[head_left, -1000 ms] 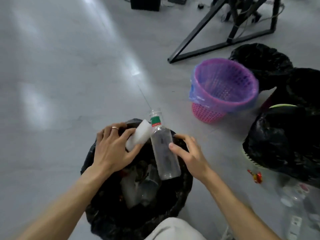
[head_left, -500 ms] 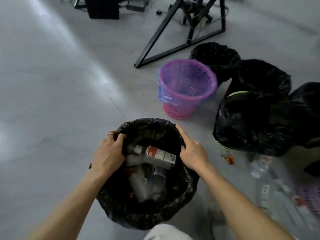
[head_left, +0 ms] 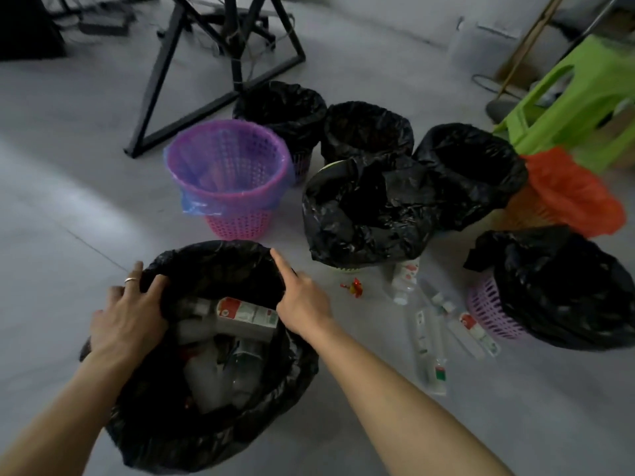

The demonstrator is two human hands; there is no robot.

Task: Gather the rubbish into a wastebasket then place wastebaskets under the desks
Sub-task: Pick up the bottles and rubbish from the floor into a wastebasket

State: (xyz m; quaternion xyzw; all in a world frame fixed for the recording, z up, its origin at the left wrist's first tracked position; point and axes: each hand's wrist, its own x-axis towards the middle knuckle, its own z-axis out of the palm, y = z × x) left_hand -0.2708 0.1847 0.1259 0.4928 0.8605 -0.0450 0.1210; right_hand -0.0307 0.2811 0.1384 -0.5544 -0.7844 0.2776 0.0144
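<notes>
Head view, the only one. The near wastebasket (head_left: 165, 438), black-lined, sits on the floor right in front of the person and is already loaded with plastic rubbish, a labelled bottle (head_left: 247, 316) lying on top.

The left hand (head_left: 127, 314) is over the left rim, fingers curled down onto the liner edge and gripping it. The right hand (head_left: 302, 304) is at the right rim with its index finger straight along the edge. Its other fingers are tucked inward, and I cannot tell whether they pinch the liner.

Loose bottles (head_left: 426, 341) and a red wrapper (head_left: 354, 286) lie on the floor to the right, between this basket and the others. The purple wastebasket (head_left: 237, 221) stands just beyond, and several black-lined wastebaskets (head_left: 364, 235) cluster to its right. A black metal frame (head_left: 165, 73) and a green stool (head_left: 577, 97) stand further back.

Judgement: the step in hand is steadying or shifting the near basket, and gathering isn't finished.

To do it well:
- Hold the rigid rim together with the liner, since bare film would slip or tear.
- Keep the basket upright so the top bottle doesn't roll out.
- Bring it close beside the loose bottles.
- Free the right hand for picking up, the left holding the rim open.
- Take the long bottles first and the small wrapper last.
</notes>
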